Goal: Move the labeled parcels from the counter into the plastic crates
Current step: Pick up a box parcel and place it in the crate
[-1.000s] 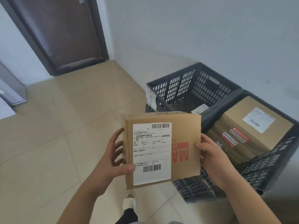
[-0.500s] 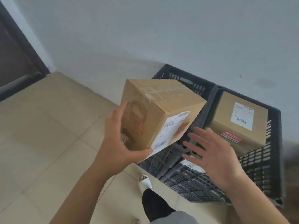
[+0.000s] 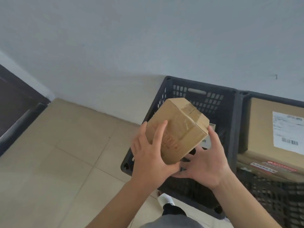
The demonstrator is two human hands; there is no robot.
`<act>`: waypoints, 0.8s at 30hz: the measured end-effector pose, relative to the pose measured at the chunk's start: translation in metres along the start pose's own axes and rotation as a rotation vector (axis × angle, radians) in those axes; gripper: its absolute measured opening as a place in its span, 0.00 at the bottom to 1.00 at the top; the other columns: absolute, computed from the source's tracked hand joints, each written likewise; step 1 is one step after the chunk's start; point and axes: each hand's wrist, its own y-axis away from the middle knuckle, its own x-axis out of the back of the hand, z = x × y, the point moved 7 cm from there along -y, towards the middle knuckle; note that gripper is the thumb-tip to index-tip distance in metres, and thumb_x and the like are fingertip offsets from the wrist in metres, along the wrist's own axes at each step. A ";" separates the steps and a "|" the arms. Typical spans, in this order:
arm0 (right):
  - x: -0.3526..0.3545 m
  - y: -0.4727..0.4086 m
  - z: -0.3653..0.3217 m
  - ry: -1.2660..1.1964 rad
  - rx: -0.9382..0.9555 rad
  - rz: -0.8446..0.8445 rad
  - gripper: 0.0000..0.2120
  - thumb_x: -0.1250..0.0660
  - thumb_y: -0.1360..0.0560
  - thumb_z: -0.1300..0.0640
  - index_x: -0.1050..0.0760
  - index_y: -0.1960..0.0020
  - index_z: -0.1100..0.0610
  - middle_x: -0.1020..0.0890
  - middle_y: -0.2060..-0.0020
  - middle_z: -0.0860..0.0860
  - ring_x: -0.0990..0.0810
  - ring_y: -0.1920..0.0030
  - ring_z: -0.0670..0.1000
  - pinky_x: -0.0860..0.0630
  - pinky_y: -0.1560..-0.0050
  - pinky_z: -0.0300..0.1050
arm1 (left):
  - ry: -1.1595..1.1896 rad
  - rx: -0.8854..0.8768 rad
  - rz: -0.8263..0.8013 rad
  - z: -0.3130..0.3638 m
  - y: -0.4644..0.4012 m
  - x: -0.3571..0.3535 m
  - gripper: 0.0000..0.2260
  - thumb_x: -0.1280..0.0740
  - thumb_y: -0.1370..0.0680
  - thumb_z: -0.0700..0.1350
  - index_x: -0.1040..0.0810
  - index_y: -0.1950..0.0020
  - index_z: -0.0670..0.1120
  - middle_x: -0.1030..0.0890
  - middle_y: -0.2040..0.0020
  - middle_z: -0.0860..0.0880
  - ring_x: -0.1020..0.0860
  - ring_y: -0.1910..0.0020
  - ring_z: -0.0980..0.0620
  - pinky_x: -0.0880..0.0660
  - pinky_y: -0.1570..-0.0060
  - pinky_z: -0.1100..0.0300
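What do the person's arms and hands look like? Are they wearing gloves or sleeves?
No gloves and no sleeves show. The left hand and the right hand are bare, and both forearms are bare right down to the bottom edge of the picture. I see no rings, watch or bracelets. The fingernails look short and plain.

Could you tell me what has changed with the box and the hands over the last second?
The box was turned label-side down and carried over the left crate. The right hand let go half a second ago and now supports it again from below. The left hand kept its grip throughout. The parcels in the right crate stayed put.
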 end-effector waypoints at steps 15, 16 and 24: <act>0.083 -0.112 -0.022 0.121 0.087 0.306 0.23 0.36 0.26 0.36 0.25 0.34 0.45 0.18 0.37 0.58 0.22 0.36 0.66 0.25 0.41 0.75 | 0.751 0.655 -0.540 -0.066 -0.029 -0.123 0.43 0.28 0.29 0.68 0.41 0.19 0.56 0.34 0.27 0.52 0.29 0.37 0.57 0.30 0.43 0.63; 0.083 -0.119 -0.022 0.122 0.110 0.309 0.23 0.36 0.26 0.37 0.25 0.34 0.45 0.18 0.37 0.58 0.22 0.36 0.66 0.22 0.46 0.72 | 0.783 0.695 -0.560 -0.072 -0.032 -0.127 0.39 0.29 0.26 0.66 0.40 0.20 0.56 0.31 0.28 0.52 0.29 0.38 0.56 0.31 0.43 0.61; 0.077 -0.173 -0.045 0.112 0.322 0.343 0.17 0.40 0.19 0.53 0.27 0.33 0.39 0.21 0.35 0.53 0.22 0.35 0.60 0.20 0.45 0.64 | 0.834 0.935 -0.669 -0.112 -0.065 -0.178 0.27 0.40 0.14 0.57 0.47 0.17 0.64 0.34 0.21 0.50 0.33 0.25 0.44 0.33 0.28 0.41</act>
